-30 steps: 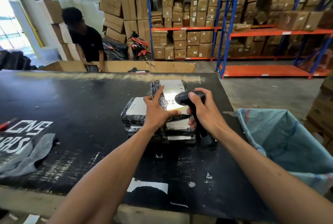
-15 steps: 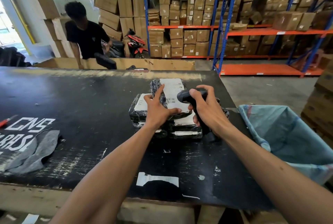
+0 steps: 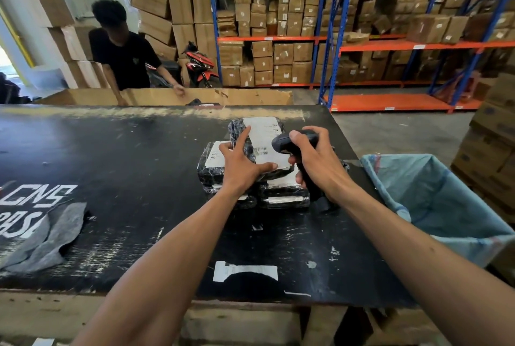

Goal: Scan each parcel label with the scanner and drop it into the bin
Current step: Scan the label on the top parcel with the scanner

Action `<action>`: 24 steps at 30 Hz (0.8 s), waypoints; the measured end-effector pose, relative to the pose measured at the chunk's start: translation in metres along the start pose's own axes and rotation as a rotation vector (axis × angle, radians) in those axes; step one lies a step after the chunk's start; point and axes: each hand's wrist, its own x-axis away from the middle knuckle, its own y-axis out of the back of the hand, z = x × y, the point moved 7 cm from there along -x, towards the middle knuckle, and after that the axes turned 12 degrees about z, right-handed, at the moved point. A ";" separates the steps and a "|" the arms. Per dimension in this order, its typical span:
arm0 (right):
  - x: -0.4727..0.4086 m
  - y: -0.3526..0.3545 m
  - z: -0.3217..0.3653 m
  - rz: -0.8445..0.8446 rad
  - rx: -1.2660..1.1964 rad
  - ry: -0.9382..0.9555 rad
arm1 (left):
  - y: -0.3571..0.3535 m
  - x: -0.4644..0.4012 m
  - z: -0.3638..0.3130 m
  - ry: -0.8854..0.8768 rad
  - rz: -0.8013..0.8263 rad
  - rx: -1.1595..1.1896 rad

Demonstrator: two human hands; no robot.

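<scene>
A pile of black wrapped parcels with white labels lies on the black table (image 3: pixel 111 167). The top parcel (image 3: pixel 264 136) is tilted up, its white label with a barcode facing me. My left hand (image 3: pixel 239 164) grips its near left corner, thumb on the label's lower edge. My right hand (image 3: pixel 315 159) is closed around the black scanner (image 3: pixel 284 143), whose head points at the label from the right. Lower parcels (image 3: pixel 284 198) sit under both hands. The bin (image 3: pixel 434 206), lined with a blue bag, stands past the table's right edge.
A grey cloth (image 3: pixel 47 237) lies at the table's left. A person in a black shirt (image 3: pixel 125 55) leans over a cardboard box (image 3: pixel 167 96) beyond the far edge. Racks of cartons (image 3: pixel 278 25) fill the background; stacked cartons (image 3: pixel 490 145) stand right of the bin.
The bright scan light on the label one second ago is gone. My hands keep their hold on the parcel and scanner. The person behind has straightened and reached an arm along the box.
</scene>
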 end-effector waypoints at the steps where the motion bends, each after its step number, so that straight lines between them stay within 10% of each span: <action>1: 0.000 0.002 -0.003 -0.013 0.000 -0.005 | 0.000 0.000 0.000 0.006 -0.004 0.003; 11: 0.019 0.058 -0.076 -0.244 0.178 -0.236 | -0.015 -0.002 0.004 0.043 -0.003 0.085; 24: 0.037 0.022 -0.192 -0.132 0.317 -0.561 | -0.037 0.015 0.003 0.030 0.069 0.121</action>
